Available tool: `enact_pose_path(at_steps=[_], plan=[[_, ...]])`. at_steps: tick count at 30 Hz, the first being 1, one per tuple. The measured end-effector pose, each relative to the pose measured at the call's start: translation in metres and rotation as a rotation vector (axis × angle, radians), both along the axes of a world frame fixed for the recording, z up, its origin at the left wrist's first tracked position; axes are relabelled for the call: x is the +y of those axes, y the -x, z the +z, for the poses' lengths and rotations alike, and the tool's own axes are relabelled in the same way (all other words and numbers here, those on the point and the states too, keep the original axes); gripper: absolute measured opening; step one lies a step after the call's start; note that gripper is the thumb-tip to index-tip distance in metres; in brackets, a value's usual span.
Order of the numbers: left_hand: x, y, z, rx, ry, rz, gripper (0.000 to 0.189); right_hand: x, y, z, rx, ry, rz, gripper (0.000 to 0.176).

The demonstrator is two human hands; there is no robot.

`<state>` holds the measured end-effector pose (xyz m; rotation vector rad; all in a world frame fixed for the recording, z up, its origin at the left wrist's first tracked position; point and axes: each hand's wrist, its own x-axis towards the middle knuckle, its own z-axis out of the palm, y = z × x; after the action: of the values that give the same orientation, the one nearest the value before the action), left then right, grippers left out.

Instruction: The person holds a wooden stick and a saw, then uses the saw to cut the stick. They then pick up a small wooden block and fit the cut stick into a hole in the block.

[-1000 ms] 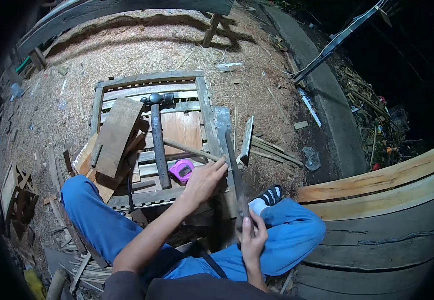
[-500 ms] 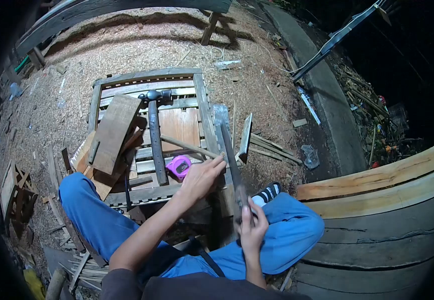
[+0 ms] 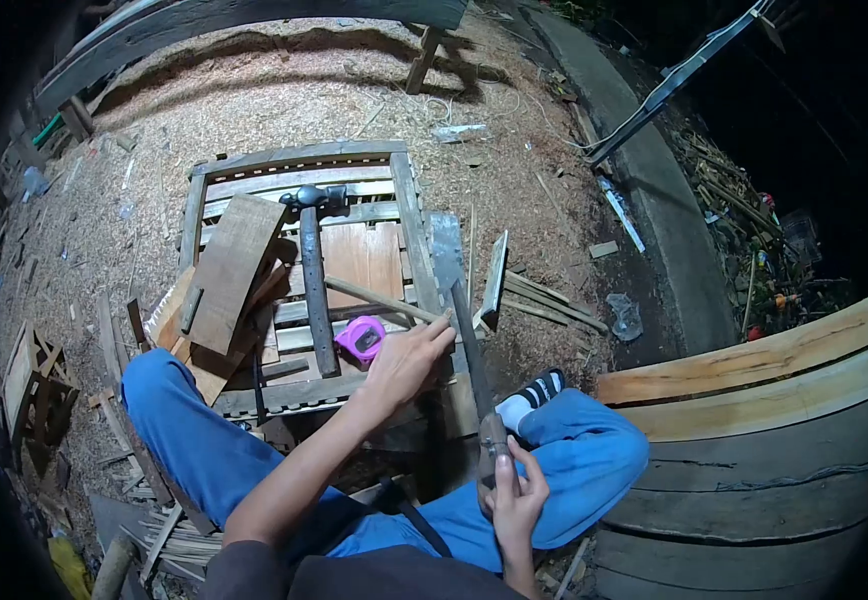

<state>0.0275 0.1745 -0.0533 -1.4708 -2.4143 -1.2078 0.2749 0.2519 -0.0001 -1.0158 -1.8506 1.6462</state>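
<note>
At the far left, well apart from the fingers of either hand, stands a small wooden stand (image 3: 29,385). Below and to its right, also far from the fingers, lies a heap of thin wood strips (image 3: 176,548). Next comes a broad board (image 3: 236,265), tilted over other wood pieces on a slatted wooden frame (image 3: 402,195), up and to the left of the left fingers; a short wood offcut (image 3: 192,311) lies on it. A ball-peen hammer (image 3: 317,290) lies on the slats between that board and the left fingers, its head at the far end. A pink tape measure (image 3: 362,340) sits just beside the left hand, on its left side.

The left hand (image 3: 409,362) has its fingers closed on the right end of a slender wooden stick (image 3: 379,299), which runs leftward from the fingertips over the frame to the hammer handle. Just right of these fingertips is the blade of a long-bladed tool (image 3: 473,360); whether stick and blade touch, I cannot tell. The right hand (image 3: 516,500), nearer the body, has its fingers wrapped around the tool's handle, thumb along it. Beyond and right of the left fingers, a narrow board (image 3: 495,280) stands on edge beside loose sticks (image 3: 554,302). Long planks (image 3: 754,355) extend at the far right, well apart from the right fingers.
</note>
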Motion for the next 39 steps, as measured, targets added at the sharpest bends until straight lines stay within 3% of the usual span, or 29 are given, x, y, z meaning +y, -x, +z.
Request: enact_pose_path(at_steps=[6, 11, 14, 17, 20, 25, 26, 28, 31, 35, 39], plan=[[0.003, 0.005, -0.002, 0.050, 0.011, 0.049, 0.036, 0.003, 0.003, 0.028, -0.135, 0.061, 0.017, 0.035], [-0.002, 0.004, 0.007, -0.039, 0.087, 0.018, 0.030, 0.001, -0.012, 0.016, -0.062, -0.015, -0.034, 0.036], [0.000, 0.000, 0.007, -0.006, 0.008, 0.045, 0.026, 0.007, -0.004, 0.060, -0.162, 0.149, 0.028, 0.038], [0.000, 0.002, 0.011, 0.007, 0.077, 0.018, 0.041, 0.003, -0.014, 0.060, -0.105, 0.139, 0.068, 0.040], [-0.001, 0.003, 0.004, 0.010, 0.057, 0.009, 0.022, -0.005, -0.016, 0.052, -0.104, 0.070, 0.064, 0.041], [0.000, 0.002, 0.001, 0.005, -0.014, 0.016, 0.021, 0.006, 0.012, 0.085, -0.237, -0.137, 0.105, 0.041], [-0.002, 0.000, 0.001, 0.010, -0.021, -0.008, 0.021, 0.014, 0.018, 0.098, -0.207, -0.022, 0.114, 0.041], [0.000, -0.004, 0.003, 0.023, -0.037, -0.042, 0.022, 0.021, 0.040, 0.088, -0.230, 0.070, 0.143, 0.040], [-0.003, -0.004, 0.003, 0.000, 0.051, -0.028, 0.041, 0.011, 0.049, 0.069, -0.083, 0.013, 0.133, 0.040], [0.000, -0.003, 0.001, -0.062, 0.113, -0.025, 0.040, 0.005, 0.042, 0.051, -0.010, 0.004, 0.084, 0.038], [-0.004, -0.002, -0.001, -0.047, 0.012, -0.023, 0.038, 0.001, 0.031, 0.058, -0.021, -0.021, -0.016, 0.038]])
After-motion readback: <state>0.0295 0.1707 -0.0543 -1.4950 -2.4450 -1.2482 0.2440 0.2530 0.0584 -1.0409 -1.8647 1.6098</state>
